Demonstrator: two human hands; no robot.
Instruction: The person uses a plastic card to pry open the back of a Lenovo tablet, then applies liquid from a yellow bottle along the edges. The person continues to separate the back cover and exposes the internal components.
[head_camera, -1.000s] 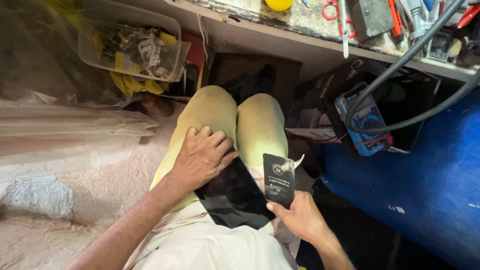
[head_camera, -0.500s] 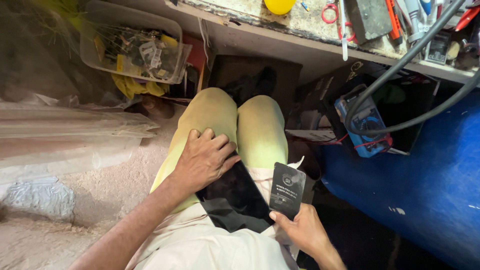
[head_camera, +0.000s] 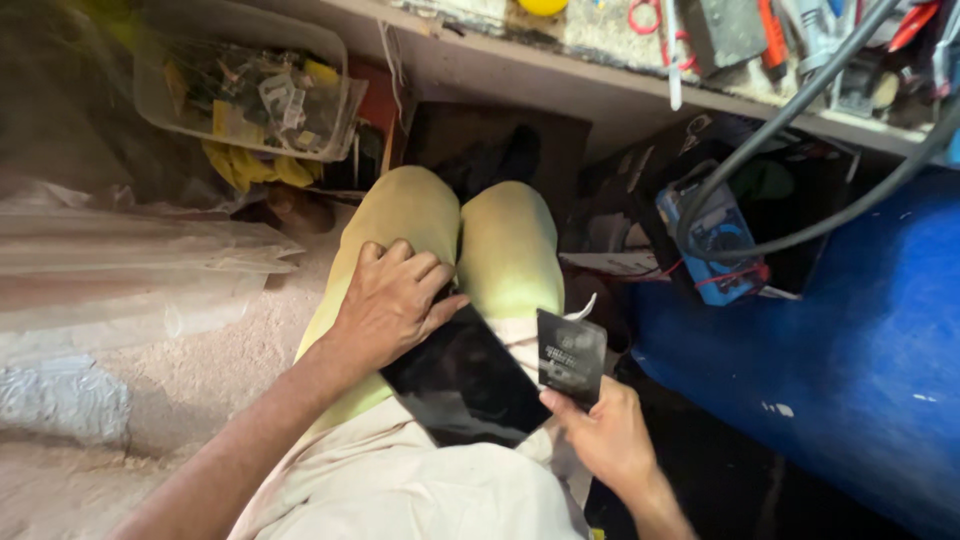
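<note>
A dark glossy tablet (head_camera: 462, 382) lies flat across my lap, on my yellow-green trousers (head_camera: 500, 240). My left hand (head_camera: 392, 300) rests palm down on its upper left edge and on my left thigh, pinning it there. My right hand (head_camera: 605, 430) holds a small flat black packet (head_camera: 571, 357) with a white tab upright by its lower edge, just right of the tablet. The packet's left edge overlaps the tablet's right side.
A workbench edge (head_camera: 600, 75) runs above my knees, with tools on top. A clear plastic tub of small parts (head_camera: 240, 85) sits at upper left. A blue drum (head_camera: 830, 370) stands at right, with a blue meter (head_camera: 715, 235) and black cables (head_camera: 800, 100) beside it.
My right hand has carried the black packet slightly down and to the right along the tablet's edge. My left hand has stayed on the tablet.
</note>
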